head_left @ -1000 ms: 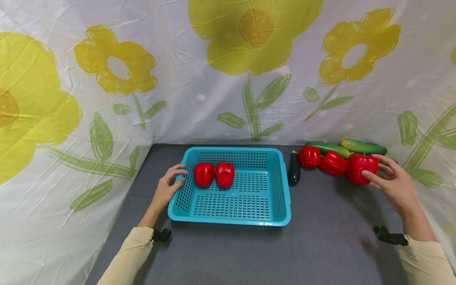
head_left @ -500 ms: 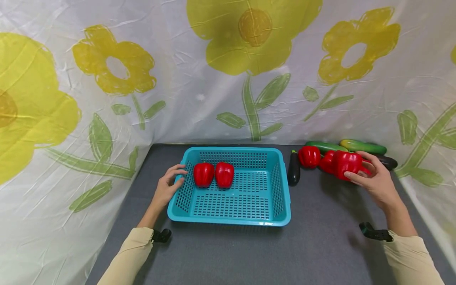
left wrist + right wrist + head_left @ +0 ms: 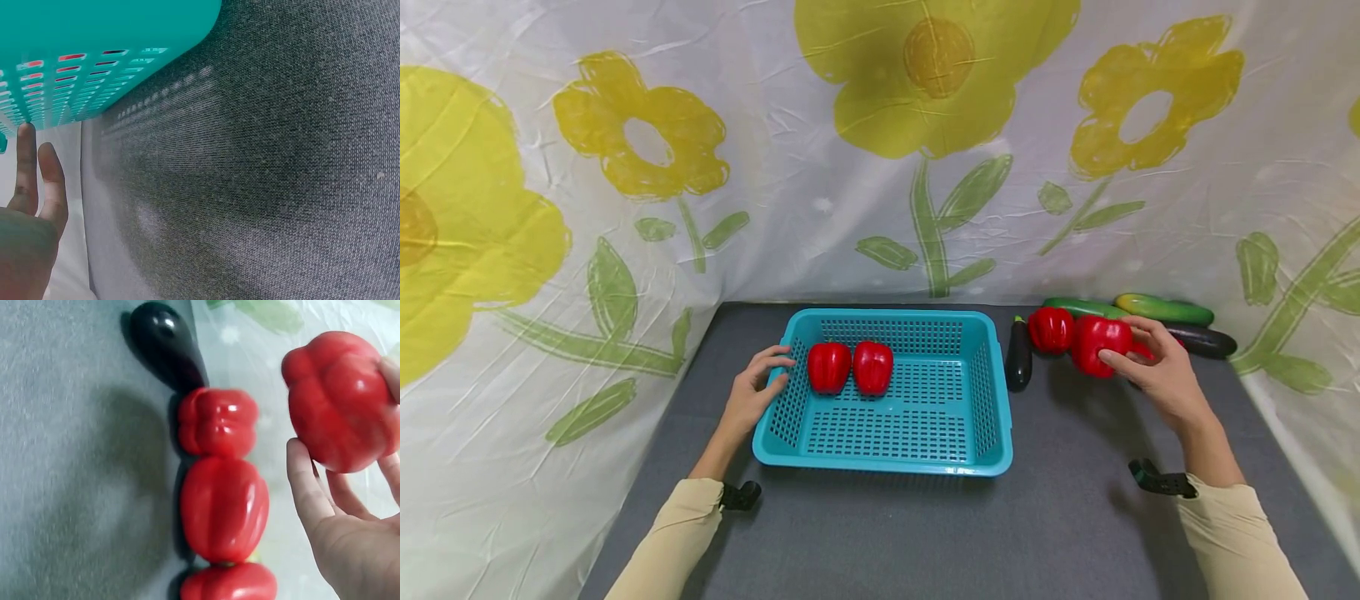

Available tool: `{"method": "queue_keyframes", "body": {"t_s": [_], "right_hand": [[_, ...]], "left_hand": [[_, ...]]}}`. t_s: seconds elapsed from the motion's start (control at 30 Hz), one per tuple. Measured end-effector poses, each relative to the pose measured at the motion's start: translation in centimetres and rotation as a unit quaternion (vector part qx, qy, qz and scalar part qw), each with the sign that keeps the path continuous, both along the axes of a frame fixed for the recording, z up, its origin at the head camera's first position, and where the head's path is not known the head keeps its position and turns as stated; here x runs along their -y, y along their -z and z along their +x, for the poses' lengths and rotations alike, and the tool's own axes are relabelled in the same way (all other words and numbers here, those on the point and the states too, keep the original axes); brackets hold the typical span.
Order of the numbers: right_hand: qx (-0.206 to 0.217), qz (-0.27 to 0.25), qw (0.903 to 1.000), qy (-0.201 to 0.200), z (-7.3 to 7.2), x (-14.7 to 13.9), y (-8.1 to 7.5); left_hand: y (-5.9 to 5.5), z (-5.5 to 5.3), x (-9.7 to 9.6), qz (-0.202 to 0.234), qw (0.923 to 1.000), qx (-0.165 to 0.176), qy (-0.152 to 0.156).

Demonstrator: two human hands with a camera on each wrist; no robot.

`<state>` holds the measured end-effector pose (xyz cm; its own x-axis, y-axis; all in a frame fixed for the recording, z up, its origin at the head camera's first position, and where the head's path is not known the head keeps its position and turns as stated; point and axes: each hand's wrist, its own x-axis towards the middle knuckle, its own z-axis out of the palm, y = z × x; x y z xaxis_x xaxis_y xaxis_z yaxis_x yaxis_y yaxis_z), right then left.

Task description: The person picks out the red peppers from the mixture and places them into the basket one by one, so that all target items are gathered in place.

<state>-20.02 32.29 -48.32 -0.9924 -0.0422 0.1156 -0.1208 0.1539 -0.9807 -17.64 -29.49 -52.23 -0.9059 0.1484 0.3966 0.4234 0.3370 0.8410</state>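
My right hand [image 3: 1159,364] holds a glossy red bell pepper [image 3: 1101,345] between thumb and fingers, raised above the table. In the right wrist view the held pepper [image 3: 340,403] appears apart from a row of red bell peppers [image 3: 225,509] and a dark eggplant [image 3: 165,344]. At the left side of a blue perforated plastic basket [image 3: 883,466] is my left hand [image 3: 758,387], its fingers extended to the rim. The left wrist view shows fingertips against the basket's outer wall [image 3: 112,28]. Two red bell peppers [image 3: 852,368] stand side by side inside the basket, toward its back left.
Right of the basket lies an eggplant [image 3: 1018,356], beside a red bell pepper [image 3: 1051,330]. Behind are a green cucumber [image 3: 1078,307] and a yellow-green one [image 3: 1165,309]. Another eggplant [image 3: 1206,341] lies far right. A flowered sheet [image 3: 790,208] hangs behind the dark table [image 3: 880,542].
My right hand has carried the bell pepper leftward, over the row of vegetables, uncovering the eggplant at the far right. The left hand and basket have stayed put.
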Motion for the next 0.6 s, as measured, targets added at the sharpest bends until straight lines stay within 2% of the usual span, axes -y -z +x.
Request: {"method": "queue_keyframes", "body": {"t_s": [0.1, 0.27, 0.43, 0.6], "right_hand": [[0.007, -0.026, 0.9996, -0.011, -0.3, 0.8, -0.2], [-0.002, 0.007, 1.0000, -0.003, -0.8, 2.2, -0.6], [0.008, 0.003, 1.0000, -0.001, -1.2, 3.6, -1.0], [-0.007, 0.014, 0.9999, -0.002, -1.7, 4.8, -1.1]], "left_hand": [[0.0, 0.1, -0.1, 0.002, 1.0000, 0.000, 0.000], [0.0, 0.1, -0.1, 0.001, 1.0000, 0.004, -0.003], [0.0, 0.1, -0.1, 0.001, 1.0000, 0.007, -0.004], [-0.1, 0.1, -0.1, 0.003, 1.0000, 0.002, 0.001]]}}
